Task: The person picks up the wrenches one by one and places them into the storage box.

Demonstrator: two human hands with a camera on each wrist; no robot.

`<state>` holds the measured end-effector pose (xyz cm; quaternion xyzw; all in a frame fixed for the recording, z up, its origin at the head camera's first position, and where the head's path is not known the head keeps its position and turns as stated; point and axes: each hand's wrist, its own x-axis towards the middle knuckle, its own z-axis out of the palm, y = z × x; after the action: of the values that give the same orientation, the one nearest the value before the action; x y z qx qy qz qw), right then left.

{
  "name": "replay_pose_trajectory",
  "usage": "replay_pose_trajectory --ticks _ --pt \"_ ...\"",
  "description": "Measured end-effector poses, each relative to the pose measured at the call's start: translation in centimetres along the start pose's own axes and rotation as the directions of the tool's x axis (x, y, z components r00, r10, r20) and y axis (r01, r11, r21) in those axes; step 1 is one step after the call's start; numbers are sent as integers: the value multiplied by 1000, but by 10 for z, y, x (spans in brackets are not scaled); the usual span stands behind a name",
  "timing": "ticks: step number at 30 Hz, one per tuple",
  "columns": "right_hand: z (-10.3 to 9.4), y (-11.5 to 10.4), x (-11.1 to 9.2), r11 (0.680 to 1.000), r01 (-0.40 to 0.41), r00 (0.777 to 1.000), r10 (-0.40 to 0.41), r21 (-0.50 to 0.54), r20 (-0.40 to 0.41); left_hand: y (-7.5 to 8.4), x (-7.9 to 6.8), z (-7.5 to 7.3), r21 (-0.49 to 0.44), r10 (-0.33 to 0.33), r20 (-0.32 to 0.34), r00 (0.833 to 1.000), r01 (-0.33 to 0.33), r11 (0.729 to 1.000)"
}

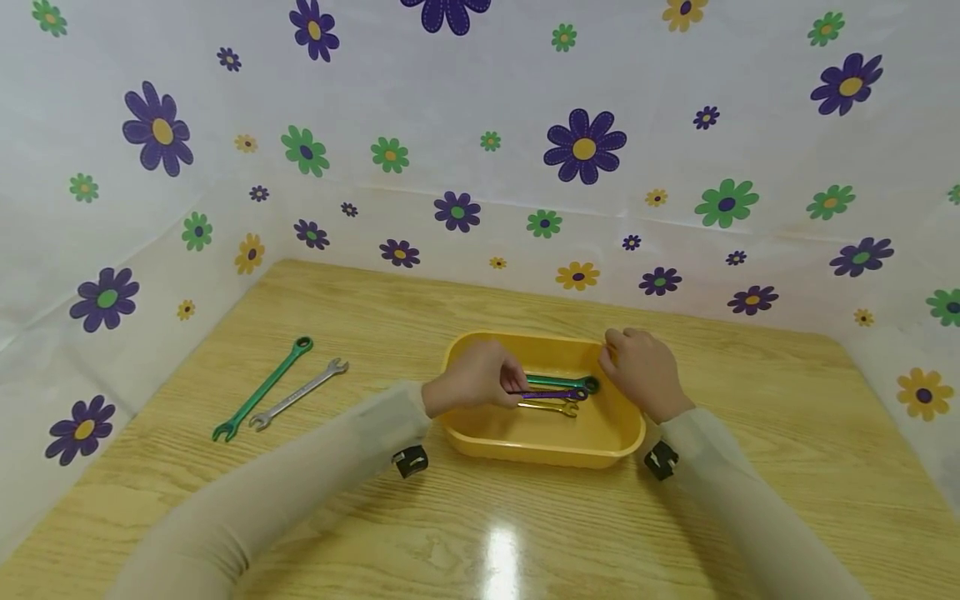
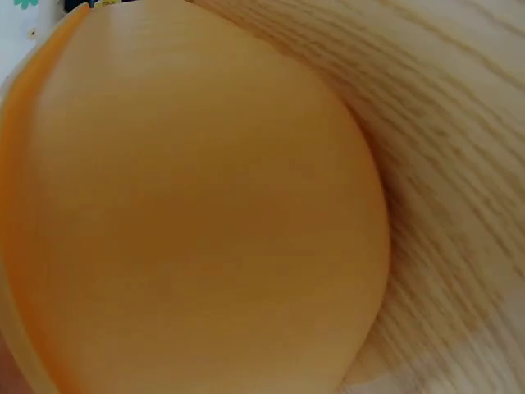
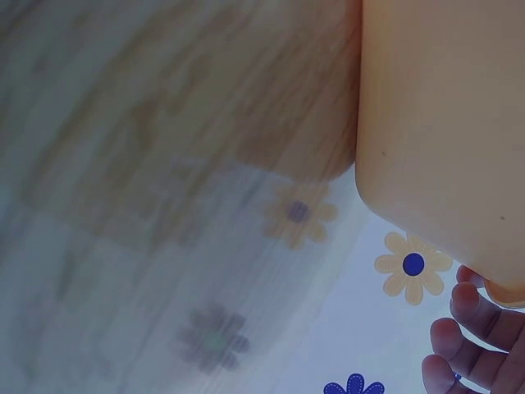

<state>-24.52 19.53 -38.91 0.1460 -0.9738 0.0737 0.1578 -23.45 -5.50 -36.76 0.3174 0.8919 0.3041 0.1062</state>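
Observation:
A yellow plastic tray (image 1: 525, 454) stands on the table, and its outer wall fills much of both wrist views. Reaching over its left side, my left hand (image 1: 474, 379) pinches a purple wrench (image 1: 553, 394) by one end. Beneath or beside that wrench, a green wrench (image 1: 558, 381) and a gold wrench (image 1: 553, 407) lie in the tray; the hand hides their left ends. My right hand (image 1: 647, 375) grips the tray's rim at the far right corner. Its curled fingers (image 3: 484, 324) show by the rim in the right wrist view.
Left of the tray, a long green wrench (image 1: 262, 390) and a silver wrench (image 1: 300, 394) lie side by side on the wood-grain table (image 1: 360, 317). A white cloth with printed flowers (image 1: 510, 175) hangs behind the table and along its sides.

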Motion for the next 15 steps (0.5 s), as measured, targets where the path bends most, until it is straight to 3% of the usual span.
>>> replay_pose_trajectory --ticks 8,15 --pt "1 1 0 1000 -7 1000 7 -1 12 3 2 5 20 17 30 999 -18 1000" --pt "0 1 0 1000 -20 999 20 0 31 4 7 10 8 -10 56 998 10 1000"
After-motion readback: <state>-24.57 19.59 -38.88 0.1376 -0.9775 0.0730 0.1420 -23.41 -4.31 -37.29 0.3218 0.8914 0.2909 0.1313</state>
